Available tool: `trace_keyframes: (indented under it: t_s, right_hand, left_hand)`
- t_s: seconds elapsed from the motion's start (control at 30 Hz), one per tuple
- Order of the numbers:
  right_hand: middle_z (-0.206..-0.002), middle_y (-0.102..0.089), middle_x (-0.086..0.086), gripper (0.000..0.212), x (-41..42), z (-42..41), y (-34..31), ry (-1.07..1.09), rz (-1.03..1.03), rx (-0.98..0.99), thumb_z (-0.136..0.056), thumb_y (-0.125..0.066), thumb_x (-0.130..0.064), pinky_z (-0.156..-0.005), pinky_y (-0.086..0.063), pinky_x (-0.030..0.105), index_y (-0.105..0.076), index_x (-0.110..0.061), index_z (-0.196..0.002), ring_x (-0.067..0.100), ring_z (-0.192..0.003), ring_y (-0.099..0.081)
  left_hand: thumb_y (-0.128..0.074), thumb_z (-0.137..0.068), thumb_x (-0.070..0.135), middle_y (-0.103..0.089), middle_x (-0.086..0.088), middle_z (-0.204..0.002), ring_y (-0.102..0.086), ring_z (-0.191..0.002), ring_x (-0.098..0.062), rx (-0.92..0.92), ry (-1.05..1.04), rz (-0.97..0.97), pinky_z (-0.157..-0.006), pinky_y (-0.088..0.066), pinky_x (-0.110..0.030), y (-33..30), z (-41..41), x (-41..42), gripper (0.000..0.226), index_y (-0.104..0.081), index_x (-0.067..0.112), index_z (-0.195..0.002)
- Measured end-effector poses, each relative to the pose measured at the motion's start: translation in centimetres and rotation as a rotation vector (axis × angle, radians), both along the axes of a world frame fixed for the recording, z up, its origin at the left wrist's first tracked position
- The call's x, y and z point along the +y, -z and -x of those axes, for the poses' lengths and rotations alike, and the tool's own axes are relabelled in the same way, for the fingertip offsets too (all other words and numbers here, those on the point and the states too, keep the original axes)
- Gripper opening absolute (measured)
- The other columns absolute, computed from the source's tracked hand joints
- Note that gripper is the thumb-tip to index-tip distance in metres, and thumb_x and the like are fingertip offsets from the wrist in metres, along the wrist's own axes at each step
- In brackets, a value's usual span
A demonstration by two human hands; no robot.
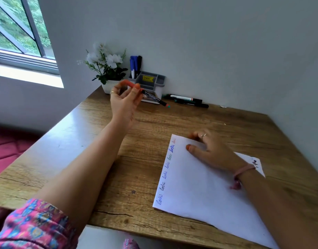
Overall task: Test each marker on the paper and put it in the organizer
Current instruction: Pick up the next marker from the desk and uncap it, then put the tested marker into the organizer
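1. The left hand (125,100) is raised above the far part of the wooden surface (104,164), palm turned toward the camera, fingers curled and pinching a marker (152,97) by its upper barrel.
2. The marker is dark-bodied with an orange-red cap end; it slants down to the right, clear of the surface, just in front of the organizer (151,81).
3. The organizer is a grey compartmented box with a yellow label, set against the wall at the far edge. Blue and black markers (135,65) stand upright in its rear left compartment.
4. Loose markers (188,100) lie flat on the surface just right of the organizer, near the wall.
5. The right hand (211,150) rests flat on the far corner of the paper (205,191), fingers spread and straight, pressing the sheet down. A pink band sits at its wrist.
6. The paper lies on the near right part of the surface. A row of short handwritten test words in blue and red ink runs along its left edge.
7. A white pot of white flowers (105,63) stands just left of the organizer.
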State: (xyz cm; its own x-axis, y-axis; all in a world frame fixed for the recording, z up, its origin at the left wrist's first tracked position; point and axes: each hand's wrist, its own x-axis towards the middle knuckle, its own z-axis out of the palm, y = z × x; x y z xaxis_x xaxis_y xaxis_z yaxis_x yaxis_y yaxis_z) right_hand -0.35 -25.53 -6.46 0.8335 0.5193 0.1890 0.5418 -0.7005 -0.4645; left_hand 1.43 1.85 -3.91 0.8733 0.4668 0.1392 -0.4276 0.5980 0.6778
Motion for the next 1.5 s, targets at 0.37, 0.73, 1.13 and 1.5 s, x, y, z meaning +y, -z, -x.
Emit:
trace_keyframes:
  t_s: [0.37,0.73,1.13,1.5]
  right_hand:
    - [-0.120,-0.046,-0.014,0.054,0.1,-0.1,1.3,0.043,0.080,-0.064,-0.079,-0.035,-0.067,-0.100,-0.030,0.038,-0.056,-0.037,-0.119,0.009,-0.116,-0.040]
    - [-0.134,-0.034,-0.023,0.064,0.0,-0.1,1.8,0.033,0.147,-0.081,-0.077,-0.016,-0.071,-0.104,-0.016,0.027,-0.042,-0.044,-0.128,-0.003,-0.123,-0.024]
    - [-0.126,-0.027,-0.033,0.057,0.0,-0.2,1.7,-0.005,0.137,-0.085,-0.079,-0.018,-0.069,-0.099,-0.008,0.018,-0.041,-0.046,-0.126,-0.010,-0.121,-0.020]
    - [-0.126,-0.027,-0.032,0.060,0.1,0.0,1.3,-0.001,0.155,-0.063,-0.078,-0.016,-0.070,-0.097,-0.011,0.021,-0.040,-0.047,-0.127,-0.009,-0.122,-0.020]
  left_hand:
    - [-0.062,-0.086,0.000,-0.065,-0.013,-0.092,-0.068,-0.087,-0.029,-0.139,-0.379,-0.553,-0.080,-0.057,-0.043,-7.4,-6.0,1.2,0.024,-0.050,0.018,-0.096]
    - [-0.065,-0.083,0.004,-0.063,-0.005,-0.085,-0.062,-0.066,-0.009,0.064,-0.393,-1.078,-0.059,-0.052,-0.014,-7.4,-17.1,-0.4,0.017,-0.056,0.010,-0.096]
    - [-0.071,-0.081,0.007,-0.066,-0.013,-0.081,-0.065,-0.063,-0.023,0.279,-0.293,-1.206,-0.060,-0.058,-0.035,-5.7,-19.7,0.0,0.016,-0.058,0.006,-0.091]
    - [-0.069,-0.084,0.020,-0.069,-0.022,-0.081,-0.069,-0.073,-0.033,0.382,-0.321,-1.308,-0.073,-0.058,-0.043,-6.0,-19.3,0.1,0.025,-0.065,-0.004,-0.087]
